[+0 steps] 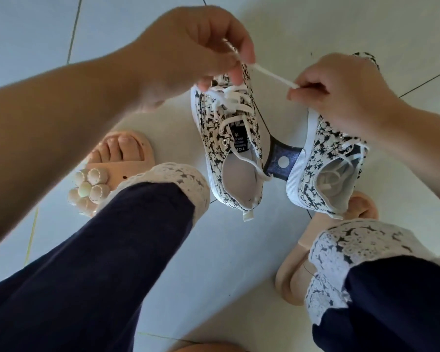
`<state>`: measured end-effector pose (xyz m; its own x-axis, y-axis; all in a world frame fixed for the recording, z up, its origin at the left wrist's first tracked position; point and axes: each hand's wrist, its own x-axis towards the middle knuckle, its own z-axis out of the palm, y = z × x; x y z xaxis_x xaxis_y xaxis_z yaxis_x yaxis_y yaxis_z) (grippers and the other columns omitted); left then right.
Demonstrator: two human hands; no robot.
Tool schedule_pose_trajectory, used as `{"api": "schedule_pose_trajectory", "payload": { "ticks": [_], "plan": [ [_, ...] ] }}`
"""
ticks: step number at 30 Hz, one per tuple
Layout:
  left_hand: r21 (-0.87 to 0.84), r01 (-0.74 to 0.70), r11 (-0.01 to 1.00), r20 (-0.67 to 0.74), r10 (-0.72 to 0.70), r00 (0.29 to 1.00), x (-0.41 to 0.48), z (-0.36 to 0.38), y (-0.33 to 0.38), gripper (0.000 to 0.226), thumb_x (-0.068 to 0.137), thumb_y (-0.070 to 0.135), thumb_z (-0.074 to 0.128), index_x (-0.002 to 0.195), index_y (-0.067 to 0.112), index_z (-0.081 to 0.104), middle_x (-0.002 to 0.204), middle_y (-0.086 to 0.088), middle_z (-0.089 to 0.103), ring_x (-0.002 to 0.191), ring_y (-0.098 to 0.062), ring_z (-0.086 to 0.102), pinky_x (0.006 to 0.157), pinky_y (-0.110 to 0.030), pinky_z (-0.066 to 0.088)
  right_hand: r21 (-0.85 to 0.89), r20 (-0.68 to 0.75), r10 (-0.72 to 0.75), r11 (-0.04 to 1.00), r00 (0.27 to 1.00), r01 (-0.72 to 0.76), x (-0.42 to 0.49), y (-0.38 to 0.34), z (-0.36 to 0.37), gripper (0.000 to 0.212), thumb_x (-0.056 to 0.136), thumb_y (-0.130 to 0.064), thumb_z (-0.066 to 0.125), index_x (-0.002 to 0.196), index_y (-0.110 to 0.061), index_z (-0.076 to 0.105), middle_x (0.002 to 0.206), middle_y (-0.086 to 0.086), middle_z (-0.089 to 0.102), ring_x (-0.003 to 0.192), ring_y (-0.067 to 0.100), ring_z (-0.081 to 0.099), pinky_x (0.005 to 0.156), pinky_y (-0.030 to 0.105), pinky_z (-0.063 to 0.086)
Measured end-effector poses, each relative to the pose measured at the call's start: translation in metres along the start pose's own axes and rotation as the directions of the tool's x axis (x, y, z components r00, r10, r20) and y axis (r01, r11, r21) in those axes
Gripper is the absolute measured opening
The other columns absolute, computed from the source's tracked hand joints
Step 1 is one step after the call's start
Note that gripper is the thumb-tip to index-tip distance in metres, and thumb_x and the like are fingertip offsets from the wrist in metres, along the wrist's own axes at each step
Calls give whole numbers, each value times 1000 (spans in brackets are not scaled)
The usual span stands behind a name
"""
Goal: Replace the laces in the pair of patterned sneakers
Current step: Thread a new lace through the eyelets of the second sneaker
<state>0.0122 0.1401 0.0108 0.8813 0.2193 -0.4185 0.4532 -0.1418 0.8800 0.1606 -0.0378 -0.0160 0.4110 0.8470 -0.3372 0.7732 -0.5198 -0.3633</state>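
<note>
White flat lace (272,75) runs taut between left hand (188,49) and right hand (341,97), both pinching it, above the black-and-white patterned canvas sneaker (229,148) under the left hand; lacing seems underway, with the next eyelet to thread.

A black-and-white patterned sneaker (211,138) stands under the left hand (193,54), partly laced. Its white lace (274,77) stretches to the right hand (341,95), just above the second sneaker (320,174).

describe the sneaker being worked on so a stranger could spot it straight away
On the pale tiled floor, two black-and-white patterned sneakers stand between feet in pink slippers. It is the left sneaker, beside the flower-topped slipper. Unlike the right sneaker, its black tongue label shows, and its white lace runs taut between the left hand and right hand.
</note>
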Motion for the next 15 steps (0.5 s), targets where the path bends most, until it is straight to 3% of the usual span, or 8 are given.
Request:
{"api": "schedule_pose_trajectory", "payload": {
  "ticks": [2, 4, 5, 7, 8, 10, 13, 15],
  "plan": [
    [135, 27, 990, -9, -26, 1000, -4, 6, -5, 18, 88, 12, 56, 84, 27, 64, 72, 14, 68, 66, -8, 56, 66, -15, 46, -39, 10, 13, 999, 1000, -13, -4, 11, 2, 25, 91, -27, 56, 104, -10, 69, 74, -1, 48, 58, 3, 37, 53, 13, 25],
    [203, 80, 976, -37, -74, 997, -6, 14, -13, 17, 88, 14, 57, 85, 27, 67, 80, 14, 68, 81, -17, 63, 79, -19, 46, -115, 47, 28, 993, 998, -22, -7, 22, 6, 21, 90, -23, 57, 101, -10, 69, 81, 5, 52, 66, 16, 43, 58, 28, 27],
    [222, 103, 970, -73, -88, 993, -7, 17, -18, 16, 88, 15, 57, 88, 28, 67, 87, 15, 67, 88, -14, 64, 84, -19, 46, -156, 61, 37, 987, 997, -27, -8, 28, 8, 18, 89, -21, 58, 98, -11, 70, 85, 7, 55, 73, 22, 48, 63, 28, 30],
    [221, 120, 968, -156, -86, 984, -7, 20, -25, 14, 88, 17, 57, 94, 28, 65, 100, 15, 65, 89, 7, 59, 84, -6, 40, -193, 64, 62, 980, 996, -49, -12, 41, 10, 13, 88, -15, 60, 91, -10, 71, 90, 10, 62, 85, 28, 57, 71, 32, 41],
    [212, 121, 970, -181, -83, 980, -7, 20, -28, 13, 89, 19, 57, 96, 28, 64, 103, 16, 63, 82, 19, 54, 78, 2, 38, -167, 49, 78, 984, 996, -69, -14, 43, 9, 13, 87, -13, 61, 88, -9, 73, 90, 8, 66, 86, 27, 60, 73, 31, 44],
    [212, 127, 969, -185, -88, 979, -7, 21, -31, 12, 88, 22, 58, 96, 28, 64, 102, 19, 61, 64, 26, 47, 69, 5, 36, -10, -13, 136, 991, 991, -136, -16, 40, 4, 11, 85, -14, 64, 89, -11, 74, 88, -2, 69, 82, 15, 63, 72, 14, 43],
    [219, 109, 970, -136, -81, 987, -5, 26, -30, 9, 87, 23, 59, 90, 29, 65, 91, 19, 63, 63, 20, 49, 68, 0, 38, 179, -39, 145, 974, 989, -136, -14, 23, 4, 15, 84, -18, 65, 98, -14, 71, 84, -6, 66, 64, -12, 57, 67, 4, 41],
    [219, 95, 971, -105, -74, 992, -3, 29, -28, 9, 87, 24, 60, 87, 31, 66, 86, 16, 65, 60, 13, 50, 63, -1, 38, 256, 10, 102, 961, 995, -101, -8, 8, 12, 23, 86, -18, 64, 109, -15, 65, 82, -11, 60, 60, -17, 53, 61, -1, 40]
  ]
}}
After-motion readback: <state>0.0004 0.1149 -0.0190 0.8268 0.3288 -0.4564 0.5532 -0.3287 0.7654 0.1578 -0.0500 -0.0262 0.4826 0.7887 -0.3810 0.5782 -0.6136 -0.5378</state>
